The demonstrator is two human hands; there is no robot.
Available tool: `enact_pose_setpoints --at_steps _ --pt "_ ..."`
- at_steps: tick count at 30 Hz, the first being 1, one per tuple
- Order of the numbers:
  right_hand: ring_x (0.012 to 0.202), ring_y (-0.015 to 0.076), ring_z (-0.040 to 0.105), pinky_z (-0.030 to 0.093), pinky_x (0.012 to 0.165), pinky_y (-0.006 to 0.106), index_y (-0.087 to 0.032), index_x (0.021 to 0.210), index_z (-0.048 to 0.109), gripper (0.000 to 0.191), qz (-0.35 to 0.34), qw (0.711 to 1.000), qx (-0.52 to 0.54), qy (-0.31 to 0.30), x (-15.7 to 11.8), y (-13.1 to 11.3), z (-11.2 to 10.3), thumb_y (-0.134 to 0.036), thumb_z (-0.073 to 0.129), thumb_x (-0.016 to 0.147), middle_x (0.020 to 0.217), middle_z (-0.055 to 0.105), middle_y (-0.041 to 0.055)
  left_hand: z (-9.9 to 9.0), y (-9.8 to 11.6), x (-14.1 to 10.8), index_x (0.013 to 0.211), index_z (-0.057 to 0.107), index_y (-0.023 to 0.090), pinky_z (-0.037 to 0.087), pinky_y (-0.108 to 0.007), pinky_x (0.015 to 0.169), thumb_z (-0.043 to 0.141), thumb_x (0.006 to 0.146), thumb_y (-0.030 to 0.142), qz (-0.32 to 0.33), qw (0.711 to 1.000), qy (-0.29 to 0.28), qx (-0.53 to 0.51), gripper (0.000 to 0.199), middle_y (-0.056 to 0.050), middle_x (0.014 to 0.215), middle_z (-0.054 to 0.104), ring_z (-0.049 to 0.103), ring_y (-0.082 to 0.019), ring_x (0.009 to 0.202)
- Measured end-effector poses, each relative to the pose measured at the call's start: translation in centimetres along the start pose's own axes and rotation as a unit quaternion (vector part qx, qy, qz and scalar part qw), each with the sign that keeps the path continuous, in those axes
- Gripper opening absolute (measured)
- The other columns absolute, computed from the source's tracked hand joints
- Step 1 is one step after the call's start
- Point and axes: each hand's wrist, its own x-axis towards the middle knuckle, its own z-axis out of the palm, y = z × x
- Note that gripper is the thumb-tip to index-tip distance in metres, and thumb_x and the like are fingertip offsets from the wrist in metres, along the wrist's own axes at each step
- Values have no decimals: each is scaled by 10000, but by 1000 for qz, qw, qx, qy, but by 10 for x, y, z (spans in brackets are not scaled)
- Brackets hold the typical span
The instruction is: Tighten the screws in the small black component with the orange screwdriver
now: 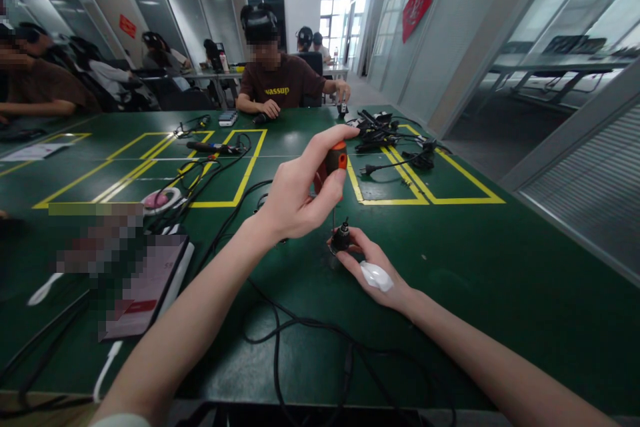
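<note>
My left hand is closed around the handle of a screwdriver, orange and black, raised above the table. Its thin shaft points downward, close to a small black cylindrical part with a narrow pin on top. Thumb and fingers of my right hand pinch that part low over the green table. I cannot tell whether the shaft touches it. A white, glossy oval piece lies on the base of my right thumb. Partly hidden behind my left hand are dark cable bits.
Black cables loop across the green tabletop in front. On the left lie phone-like devices with white leads. A pile of black cords and plugs lies at the far right, near a person seated opposite.
</note>
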Motion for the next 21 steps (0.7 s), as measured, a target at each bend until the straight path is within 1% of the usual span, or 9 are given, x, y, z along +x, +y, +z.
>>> enact_pose_setpoints --at_steps 5,8,12,14,15,17,19,20,21 --pt "1075 265 738 604 969 461 -240 1249 606 302 0 1000 -15 -2 -1 0 0 -312 605 955 1186 767 92 2 0 2 1404 501 252 531 -217 558 543 996 252 12 999 24 28 411 -31 1190 700 557 -50 575" --pt "1081 269 739 602 975 466 -237 1252 601 305 -3 1000 -18 -1 -1 0 0 -316 604 957 1197 767 97 3 -1 3 1386 520 266 533 -214 551 571 998 287 16 999 31 39 392 -29 1243 694 584 -44 590" --pt "1073 263 741 604 972 457 -241 1253 602 305 -6 1000 -14 1 -1 0 0 -310 615 956 1200 766 93 3 -1 2 1378 529 262 558 -232 570 577 1001 334 11 998 28 49 387 -47 1316 682 623 -68 633" --pt "1069 258 741 606 969 450 -239 1256 601 306 -6 1000 -12 -2 -1 0 0 -307 614 958 1192 767 90 1 -1 0 1409 511 263 578 -245 596 550 1011 354 2 999 14 49 409 -53 1361 667 652 -85 666" --pt "1067 256 741 605 969 448 -238 1257 601 305 -7 1000 -13 -3 -1 -1 -1 -307 611 961 1190 767 89 1 -1 0 1435 494 267 593 -254 624 509 1028 361 -3 999 4 43 418 -53 1383 658 681 -101 710" --pt "1074 256 738 603 972 450 -236 1260 601 305 -7 1000 -16 -4 -1 -1 -1 -308 607 964 1190 766 88 -1 -1 -2 1488 460 278 621 -285 708 393 1066 358 -8 1000 -7 21 434 -50 1416 645 735 -150 867" --pt "1076 260 736 601 975 459 -236 1261 601 307 -5 1000 -19 -3 -1 -2 -1 -309 607 963 1190 766 90 -2 0 -2 1507 458 282 633 -308 770 324 1084 342 -7 1000 0 -3 448 -48 1380 671 742 -178 985" --pt "1075 262 736 600 976 463 -236 1260 600 308 -3 1000 -19 -3 -1 -2 -1 -310 607 962 1188 766 91 -2 0 -2 1500 474 278 633 -307 772 331 1085 335 -5 1000 8 -10 443 -51 1332 697 742 -175 980" --pt "1072 264 737 600 978 467 -236 1260 599 309 0 1000 -18 -2 -1 -2 -1 -310 606 960 1183 767 91 -2 0 -1 1485 497 270 630 -296 751 358 1081 328 -3 1000 17 -15 431 -53 1269 723 740 -163 937"
